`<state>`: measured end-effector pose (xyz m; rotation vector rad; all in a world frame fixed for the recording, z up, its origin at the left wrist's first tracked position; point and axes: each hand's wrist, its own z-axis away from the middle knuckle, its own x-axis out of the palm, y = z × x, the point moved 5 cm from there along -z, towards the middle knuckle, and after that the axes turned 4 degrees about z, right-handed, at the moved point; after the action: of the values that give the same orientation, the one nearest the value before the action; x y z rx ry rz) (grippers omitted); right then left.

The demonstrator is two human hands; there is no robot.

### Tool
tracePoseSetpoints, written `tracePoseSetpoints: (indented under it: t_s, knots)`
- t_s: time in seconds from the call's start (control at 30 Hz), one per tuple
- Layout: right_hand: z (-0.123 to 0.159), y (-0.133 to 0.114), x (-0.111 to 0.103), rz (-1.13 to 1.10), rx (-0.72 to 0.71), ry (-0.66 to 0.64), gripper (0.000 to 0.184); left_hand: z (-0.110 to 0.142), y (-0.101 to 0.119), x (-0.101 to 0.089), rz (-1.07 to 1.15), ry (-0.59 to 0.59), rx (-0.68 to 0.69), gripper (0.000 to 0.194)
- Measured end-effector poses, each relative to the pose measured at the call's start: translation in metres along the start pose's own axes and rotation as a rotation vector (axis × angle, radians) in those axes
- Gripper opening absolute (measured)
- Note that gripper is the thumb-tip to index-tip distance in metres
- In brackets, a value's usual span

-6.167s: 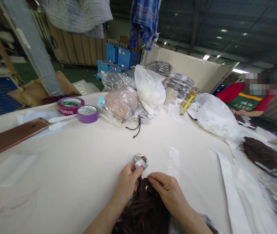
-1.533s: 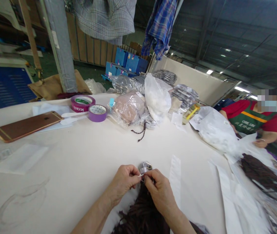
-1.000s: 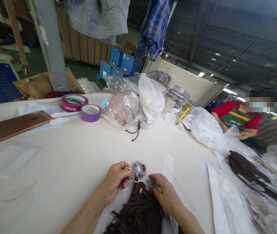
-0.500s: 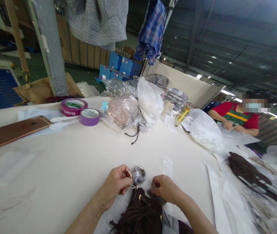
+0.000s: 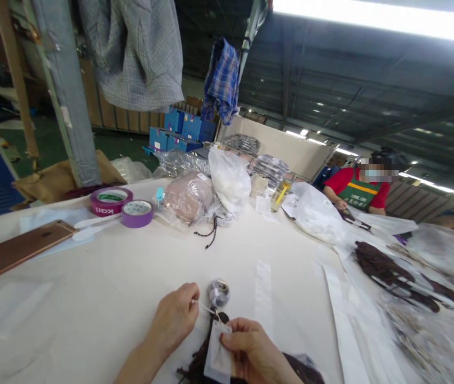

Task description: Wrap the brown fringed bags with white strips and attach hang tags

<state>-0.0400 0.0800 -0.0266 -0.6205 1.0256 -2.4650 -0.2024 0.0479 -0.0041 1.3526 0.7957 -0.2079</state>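
A dark brown fringed item [image 5: 198, 360] lies at the table's near edge, mostly hidden by my hands. My left hand [image 5: 176, 314] is closed in a pinch on a thin white string [image 5: 205, 306] that runs toward the item's top. Between the thumb and fingers of my right hand [image 5: 253, 346] is a white tag [image 5: 217, 352], held over the brown item. Just beyond the fingers sits a small wrapped round bundle [image 5: 218, 293] with a metal piece showing.
Purple tape rolls [image 5: 136, 214], a phone [image 5: 22, 248] and a bagged pink item [image 5: 189, 197] lie at the left and back. White plastic bags [image 5: 315, 213] and brown pieces [image 5: 390, 272] cover the right side. A co-worker [image 5: 357, 186] handles a dark item across the table.
My right hand has moved left over the brown item and now holds the white tag. My left hand has drawn the string out to the left. The camera view has tilted up.
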Motion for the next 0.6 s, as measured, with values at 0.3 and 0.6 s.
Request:
tracePoseSetpoints:
  t_s: [0.3, 0.6]
  knots:
    - [-0.010, 0.004, 0.022, 0.105, -0.055, 0.121, 0.010, 0.030, -0.010, 0.003, 0.185, -0.109, -0.160, 0.026]
    - [-0.010, 0.006, 0.033, -0.029, -0.120, 0.154, 0.010, 0.066, -0.003, 0.033, 0.716, -0.230, -0.198, 0.042]
